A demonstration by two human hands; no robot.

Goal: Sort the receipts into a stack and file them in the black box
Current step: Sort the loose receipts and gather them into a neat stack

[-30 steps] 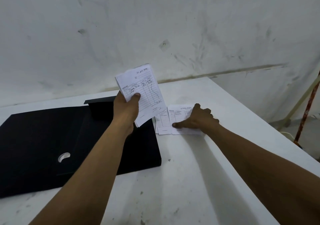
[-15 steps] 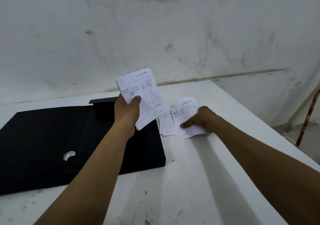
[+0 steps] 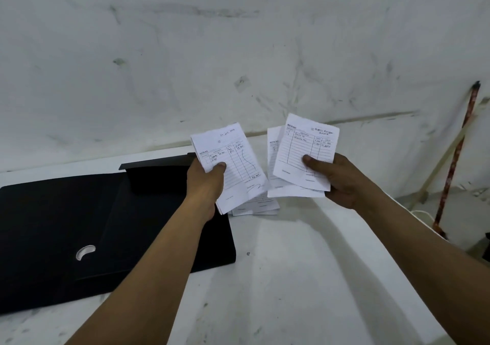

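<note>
My left hand grips a small stack of white handwritten receipts above the right edge of the black box, which lies open and flat on the white table. My right hand holds two receipts lifted off the table, thumb on the front one. One or more receipts still lie on the table beside the box, partly hidden under the held papers.
The white table meets a stained white wall behind. A finger hole shows in the box's flap. A rusty pole and a pale stick lean against the wall past the table's right edge.
My right hand has picked receipts up from the table pile and raised them level with the left hand's stack. The left hand has stayed about where it was.
</note>
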